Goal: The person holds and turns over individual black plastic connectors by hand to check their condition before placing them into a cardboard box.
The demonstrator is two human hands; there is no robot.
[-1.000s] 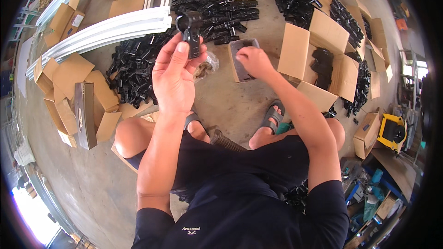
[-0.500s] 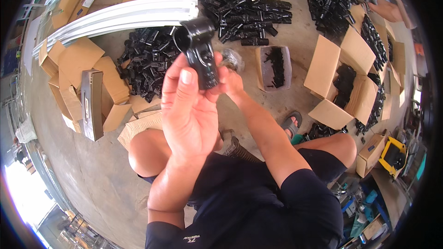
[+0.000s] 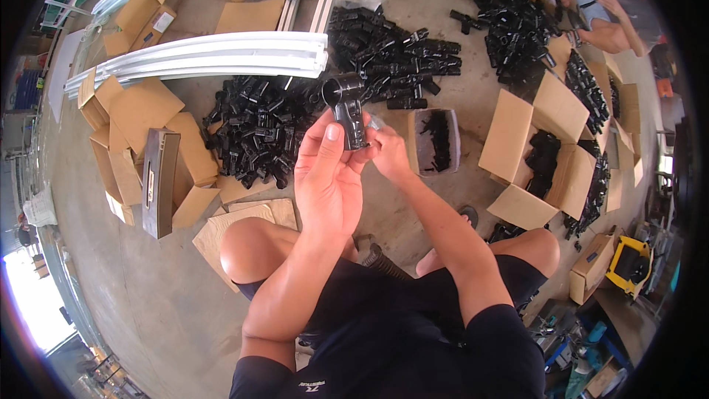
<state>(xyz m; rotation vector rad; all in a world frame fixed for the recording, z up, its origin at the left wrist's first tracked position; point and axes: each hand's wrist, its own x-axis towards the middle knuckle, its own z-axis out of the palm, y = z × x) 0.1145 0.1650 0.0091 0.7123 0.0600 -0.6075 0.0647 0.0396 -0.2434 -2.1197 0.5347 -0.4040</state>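
Observation:
Raised in front of me, my left hand point(image 3: 327, 181) grips a glossy black T-shaped pipe fitting point(image 3: 348, 120) between thumb and fingers. Its round open collar points up and its stem runs down into the grip. Close beside the stem's lower end, my right hand point(image 3: 390, 154) has its fingertips pinched together; what they hold, if anything, is too small to make out. Behind the hands, a pile of similar black fittings point(image 3: 255, 133) lies on the floor to the left. Another heap of black fittings point(image 3: 413, 63) spreads farther off.
Right of my hands is a lined box point(image 3: 455, 154) of small black parts. An open cardboard box point(image 3: 506, 131) stands beyond it. White metal rails point(image 3: 214, 55) lie at far left, above torn cartons point(image 3: 148, 107). At upper right, another person's arm point(image 3: 619, 18) shows near more fittings.
Both hands and the fitting sit lower and farther right in the picture, and appear smaller. The view has shifted to show more of the far floor. My left hand keeps its hold on the fitting.

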